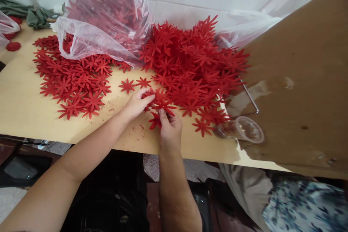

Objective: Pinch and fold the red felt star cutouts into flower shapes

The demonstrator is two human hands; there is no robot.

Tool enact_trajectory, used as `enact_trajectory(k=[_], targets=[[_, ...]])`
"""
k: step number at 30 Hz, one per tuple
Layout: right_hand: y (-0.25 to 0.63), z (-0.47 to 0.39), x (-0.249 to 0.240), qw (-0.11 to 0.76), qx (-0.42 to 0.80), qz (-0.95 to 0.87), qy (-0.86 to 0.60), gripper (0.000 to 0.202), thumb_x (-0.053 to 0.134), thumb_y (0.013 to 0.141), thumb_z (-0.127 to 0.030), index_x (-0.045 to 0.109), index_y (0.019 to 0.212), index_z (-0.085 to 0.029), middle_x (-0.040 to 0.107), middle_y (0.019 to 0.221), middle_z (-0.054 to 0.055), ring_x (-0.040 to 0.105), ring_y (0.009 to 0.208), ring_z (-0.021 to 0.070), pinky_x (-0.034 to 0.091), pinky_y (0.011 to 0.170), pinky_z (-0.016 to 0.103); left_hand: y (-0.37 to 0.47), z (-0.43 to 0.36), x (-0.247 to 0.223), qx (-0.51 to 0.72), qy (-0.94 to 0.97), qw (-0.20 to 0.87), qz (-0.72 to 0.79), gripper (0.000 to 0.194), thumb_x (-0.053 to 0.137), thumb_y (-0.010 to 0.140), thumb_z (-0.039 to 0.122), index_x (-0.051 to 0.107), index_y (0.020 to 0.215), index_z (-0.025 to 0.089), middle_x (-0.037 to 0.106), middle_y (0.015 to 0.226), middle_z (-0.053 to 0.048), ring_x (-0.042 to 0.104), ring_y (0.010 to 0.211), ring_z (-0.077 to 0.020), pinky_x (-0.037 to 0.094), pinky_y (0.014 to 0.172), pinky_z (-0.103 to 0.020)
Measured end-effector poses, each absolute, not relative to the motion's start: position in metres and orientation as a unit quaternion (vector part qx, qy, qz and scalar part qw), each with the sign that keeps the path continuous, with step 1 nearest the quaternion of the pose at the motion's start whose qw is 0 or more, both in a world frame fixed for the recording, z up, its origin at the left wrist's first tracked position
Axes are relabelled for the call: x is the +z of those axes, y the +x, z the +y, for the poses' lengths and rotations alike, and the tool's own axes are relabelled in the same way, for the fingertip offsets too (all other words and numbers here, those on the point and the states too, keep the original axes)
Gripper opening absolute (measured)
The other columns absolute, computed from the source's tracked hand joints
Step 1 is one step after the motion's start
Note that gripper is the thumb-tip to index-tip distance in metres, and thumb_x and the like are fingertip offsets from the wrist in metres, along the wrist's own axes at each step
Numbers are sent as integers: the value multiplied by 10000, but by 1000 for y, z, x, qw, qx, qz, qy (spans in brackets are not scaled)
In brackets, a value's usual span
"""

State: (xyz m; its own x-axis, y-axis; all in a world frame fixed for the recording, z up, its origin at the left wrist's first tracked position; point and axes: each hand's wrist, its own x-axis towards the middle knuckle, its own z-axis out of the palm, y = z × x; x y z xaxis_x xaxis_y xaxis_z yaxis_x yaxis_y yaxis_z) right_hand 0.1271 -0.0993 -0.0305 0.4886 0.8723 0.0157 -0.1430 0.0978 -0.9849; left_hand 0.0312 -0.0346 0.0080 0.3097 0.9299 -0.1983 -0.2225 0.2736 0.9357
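Observation:
My left hand (140, 102) is closed on red star-shaped fabric petals at the middle of the table, thumb and fingers pinched together. Just to its right, my right hand (170, 125) pinches a red petal piece (162, 106) between thumb and fingers. Another red petal piece (155, 120) shows beside the right thumb; whether it is held too, I cannot tell. Behind my hands rises a large heap of red petal pieces (187, 61). Two single pieces (127, 85) lie on the table beyond my left hand.
A second pile of petal pieces (78, 79) spreads at the left, under a clear plastic bag (103, 18) full of more. A clear plastic cup (249, 129) lies at the right by a brown board (296, 79). Red crumbs dot the table (122, 130). Another person's patterned clothing (304, 203) shows lower right.

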Motion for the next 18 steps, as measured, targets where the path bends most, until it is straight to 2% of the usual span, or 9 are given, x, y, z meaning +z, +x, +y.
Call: enact_trajectory(k=[2,6,10,13,18], targets=[[127,-99,-29,662,380,-329,-556,281,650,642,-398,555,798,-184,616,769,7,570,645,108,491,621,278,35,-38,4,393,470,691,384,29,528,772,172,541,772,147,562,670,26,497,583,-50,419,598,-194],[125,-98,-25,669,356,-340,-557,300,657,634,-403,534,796,-183,601,773,7,559,678,107,485,645,270,36,-44,1,348,517,705,339,214,461,833,293,600,783,138,625,749,-27,556,738,-97,453,730,-245],[121,-94,-24,656,344,-333,-583,355,667,615,-418,517,827,-176,588,782,8,554,689,108,478,677,280,34,-47,5,330,540,710,310,212,462,840,273,635,861,153,651,891,-49,554,962,-138,399,911,-303],[121,-90,-26,643,308,-347,-609,399,679,601,-414,501,867,-176,582,802,12,542,684,111,467,649,273,33,-47,6,321,540,714,311,220,486,829,283,633,952,175,650,975,-57,520,1070,-164,368,967,-335],[134,-86,-27,609,296,-398,-619,270,618,661,-404,517,760,-174,544,670,-27,489,594,99,434,579,255,30,-47,4,316,529,741,268,329,466,837,333,582,1103,179,569,1205,-89,458,1189,-190,322,1027,-364]])
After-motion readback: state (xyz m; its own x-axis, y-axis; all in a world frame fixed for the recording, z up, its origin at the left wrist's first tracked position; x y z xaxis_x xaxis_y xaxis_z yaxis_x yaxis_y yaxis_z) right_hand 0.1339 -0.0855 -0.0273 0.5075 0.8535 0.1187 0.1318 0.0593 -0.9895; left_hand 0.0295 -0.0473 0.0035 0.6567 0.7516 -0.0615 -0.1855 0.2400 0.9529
